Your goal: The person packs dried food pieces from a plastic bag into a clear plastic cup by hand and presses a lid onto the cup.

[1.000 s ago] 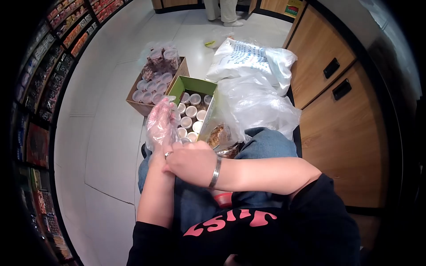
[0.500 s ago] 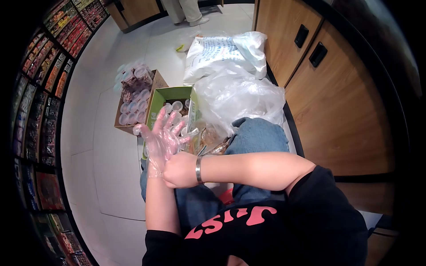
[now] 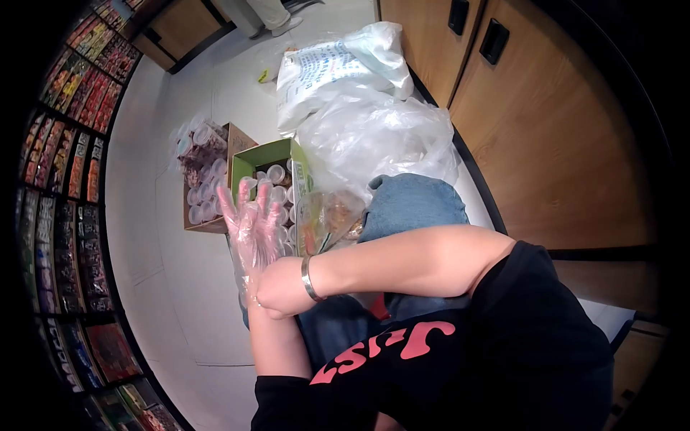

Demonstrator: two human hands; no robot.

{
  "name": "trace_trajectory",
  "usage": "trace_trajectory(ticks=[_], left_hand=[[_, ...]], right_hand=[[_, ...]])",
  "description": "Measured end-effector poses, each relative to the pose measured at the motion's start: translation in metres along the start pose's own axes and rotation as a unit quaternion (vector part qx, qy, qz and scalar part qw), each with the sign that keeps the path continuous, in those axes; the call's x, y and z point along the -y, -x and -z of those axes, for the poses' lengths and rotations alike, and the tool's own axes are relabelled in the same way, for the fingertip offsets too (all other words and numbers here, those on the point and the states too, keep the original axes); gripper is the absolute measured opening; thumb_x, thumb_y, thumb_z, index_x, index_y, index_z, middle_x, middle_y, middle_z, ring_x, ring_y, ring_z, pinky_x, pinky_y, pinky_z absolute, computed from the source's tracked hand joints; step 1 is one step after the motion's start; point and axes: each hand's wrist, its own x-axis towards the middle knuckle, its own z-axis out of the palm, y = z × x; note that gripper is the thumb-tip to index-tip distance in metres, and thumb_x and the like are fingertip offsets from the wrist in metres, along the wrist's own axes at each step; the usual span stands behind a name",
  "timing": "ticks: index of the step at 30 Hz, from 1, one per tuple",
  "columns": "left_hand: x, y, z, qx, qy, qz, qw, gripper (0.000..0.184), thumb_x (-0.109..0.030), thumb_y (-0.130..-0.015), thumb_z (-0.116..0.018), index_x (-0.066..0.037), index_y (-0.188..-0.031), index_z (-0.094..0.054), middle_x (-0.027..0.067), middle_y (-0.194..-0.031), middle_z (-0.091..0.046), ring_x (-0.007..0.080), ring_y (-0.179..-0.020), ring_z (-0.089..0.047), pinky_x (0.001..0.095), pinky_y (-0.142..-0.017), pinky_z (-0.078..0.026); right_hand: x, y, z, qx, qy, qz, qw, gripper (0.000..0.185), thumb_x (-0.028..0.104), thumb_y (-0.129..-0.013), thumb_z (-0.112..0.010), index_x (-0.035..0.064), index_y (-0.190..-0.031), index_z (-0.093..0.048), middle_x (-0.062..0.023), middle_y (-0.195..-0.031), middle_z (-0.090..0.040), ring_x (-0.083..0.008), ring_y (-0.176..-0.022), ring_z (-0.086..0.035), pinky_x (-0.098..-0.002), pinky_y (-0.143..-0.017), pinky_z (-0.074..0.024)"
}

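Note:
My left hand (image 3: 251, 226) is raised with its fingers spread, inside a clear disposable plastic glove (image 3: 250, 248). My right hand (image 3: 282, 286) is bare and crosses over to the left wrist, its fingers closed on the glove's cuff; the fingertips are partly hidden. Behind the gloved fingers stands a green open box (image 3: 264, 151) holding several lidded plastic tubs (image 3: 276, 174). To its left, a brown cardboard box (image 3: 238, 141) is filled with more clear tubs.
A large clear plastic bag (image 3: 374, 136) lies beyond my knee, with a white printed sack (image 3: 323, 68) behind it. Wooden cabinets (image 3: 546, 136) line the right, and stocked shelves (image 3: 65, 172) the left. A person's legs (image 3: 266, 13) show at the far end.
My view has tilted and shifted. The left hand's fingers point more upright and closer together, and the right hand has pulled the glove's cuff a little lower on the wrist.

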Motion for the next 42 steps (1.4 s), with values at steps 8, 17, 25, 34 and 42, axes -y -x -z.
trace_trajectory(ticks=[8, 17, 25, 34, 42], left_hand=[[-0.003, -0.008, -0.002, 0.069, -0.109, -0.156, 0.979, 0.078, -0.026, -0.071, -0.066, -0.019, -0.135, -0.021, 0.0124, -0.132, -0.030, 0.0331, -0.121, -0.031, 0.0521, -0.098, -0.022], [-0.020, 0.009, 0.013, -0.045, -0.055, -0.072, 0.995, 0.064, -0.012, -0.074, -0.063, -0.010, -0.129, -0.030, 0.0107, -0.118, -0.040, 0.0236, -0.099, -0.049, 0.0293, -0.079, -0.045], [-0.034, 0.020, 0.022, -0.152, -0.096, 0.022, 0.984, 0.059, -0.006, -0.073, -0.062, -0.004, -0.125, -0.036, 0.0107, -0.118, -0.040, 0.0184, -0.097, -0.049, 0.0247, -0.077, -0.046], [-0.014, -0.001, 0.017, -0.209, -0.184, 0.087, 0.956, 0.053, -0.008, -0.073, -0.062, -0.001, -0.121, -0.038, 0.0106, -0.108, -0.046, 0.0172, -0.089, -0.053, 0.0263, -0.077, -0.046], [0.009, -0.010, -0.004, -0.233, -0.240, 0.168, 0.928, 0.050, -0.012, -0.074, -0.062, 0.001, -0.118, -0.042, 0.0107, -0.105, -0.049, 0.0193, -0.090, -0.053, 0.0279, -0.078, -0.045]], right_hand=[[0.001, -0.002, -0.003, 0.036, -0.148, 0.022, 0.988, 0.026, 0.013, -0.068, -0.041, -0.0039, -0.055, -0.056, -0.0175, -0.049, -0.053, -0.0325, -0.049, -0.053, -0.0394, -0.051, -0.0456], [0.036, 0.078, 0.065, 0.127, -0.120, 0.094, 0.980, 0.034, 0.029, -0.083, -0.048, 0.0003, -0.070, -0.060, -0.0160, -0.070, -0.060, -0.0329, -0.066, -0.058, -0.0387, -0.059, -0.0473], [-0.186, 0.267, 0.055, -0.392, -0.360, -0.439, 0.724, 0.021, 0.018, -0.086, -0.047, 0.0018, -0.082, -0.058, -0.0030, -0.070, -0.058, -0.0100, -0.069, -0.058, -0.0224, -0.061, -0.0465], [-0.373, 0.260, -0.018, -0.162, 0.023, -0.611, 0.774, 0.028, 0.022, -0.084, -0.045, 0.0006, -0.098, -0.058, -0.0103, -0.094, -0.062, -0.0228, -0.084, -0.059, -0.0306, -0.077, -0.0458], [-0.443, 0.257, -0.027, -0.202, 0.009, -0.724, 0.660, 0.029, 0.023, -0.084, -0.045, 0.0017, -0.099, -0.057, -0.0113, -0.095, -0.061, -0.0235, -0.086, -0.058, -0.0319, -0.077, -0.0460]])
